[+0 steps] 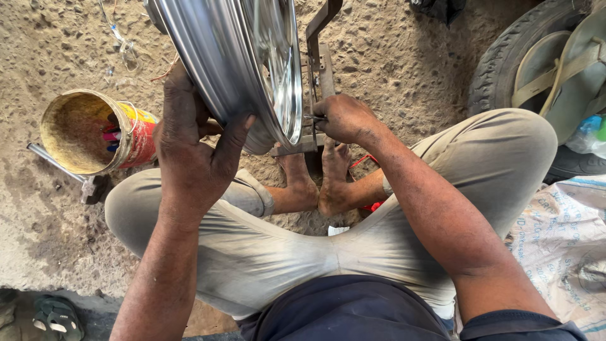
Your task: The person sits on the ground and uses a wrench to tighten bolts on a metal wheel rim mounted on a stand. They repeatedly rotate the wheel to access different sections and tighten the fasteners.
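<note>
A shiny chrome wheel rim (237, 60) stands upright between my knees, mounted in a rusty metal stand (320, 69). My left hand (189, 145) grips the rim's outer edge, thumb wrapped over its face. My right hand (344, 118) is closed on a small thin metal tool (314, 118) that touches the rim's right side near a spoke. My bare feet (315, 180) rest on the base of the stand. I sit low with knees spread, in dirty beige trousers.
A worn yellow-and-red can (95, 131) lies on its side at the left with small items inside, and a metal tool (60, 167) lies under it. A tyre (505, 63) with sandals on it is at the top right. A printed sack (562, 240) lies at the right. The ground is rough concrete.
</note>
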